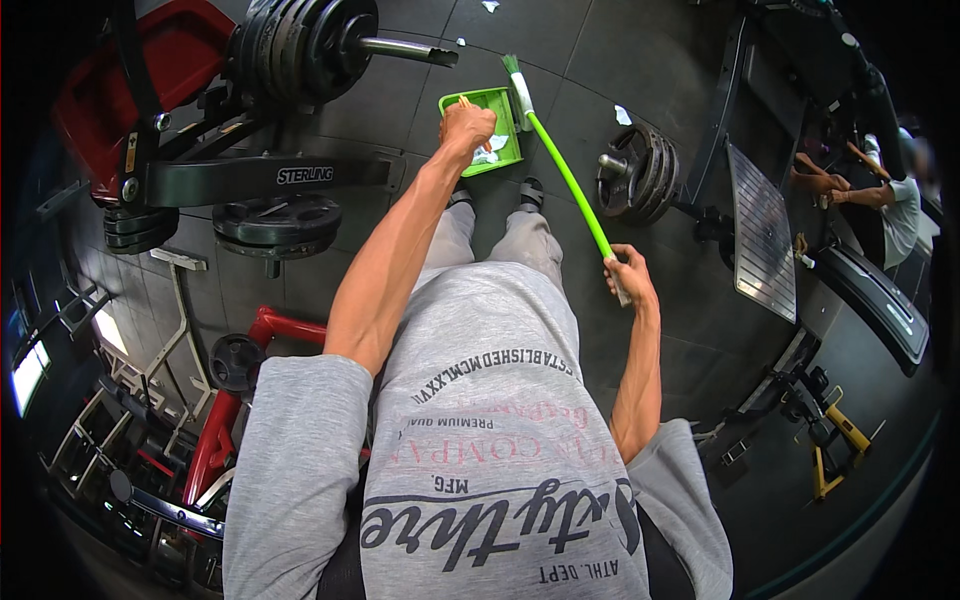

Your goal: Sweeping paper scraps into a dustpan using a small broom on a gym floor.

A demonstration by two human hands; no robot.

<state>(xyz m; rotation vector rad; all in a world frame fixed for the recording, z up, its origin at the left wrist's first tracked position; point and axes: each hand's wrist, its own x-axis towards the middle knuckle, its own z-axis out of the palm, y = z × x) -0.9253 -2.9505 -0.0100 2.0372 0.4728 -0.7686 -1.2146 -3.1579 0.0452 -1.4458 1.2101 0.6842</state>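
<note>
My left hand (469, 126) is closed in a fist over a green dustpan (513, 156). It grips an orange-brown stick (464, 100), seen nearly end-on; where this joins the dustpan is hidden. White paper scraps (487, 155) lie inside the dustpan, partly under my hand. To the right, my right hand (634, 277) holds the lower end of a bright green broom handle (571, 184), which has a whitish covering at its tip. The broom slants away from me. Its white head (520, 91) and green bristles (511, 65) are close beside the dustpan's right edge.
More paper scraps (622, 115) lie on the dark tiled floor (540, 30). A plate-loaded machine (247, 180) with weight plates (300, 52) stands at left, its bar sticking out. Weight plates (641, 176) and a metal footplate (761, 232) are at right. Another person (900, 214) sits farther right.
</note>
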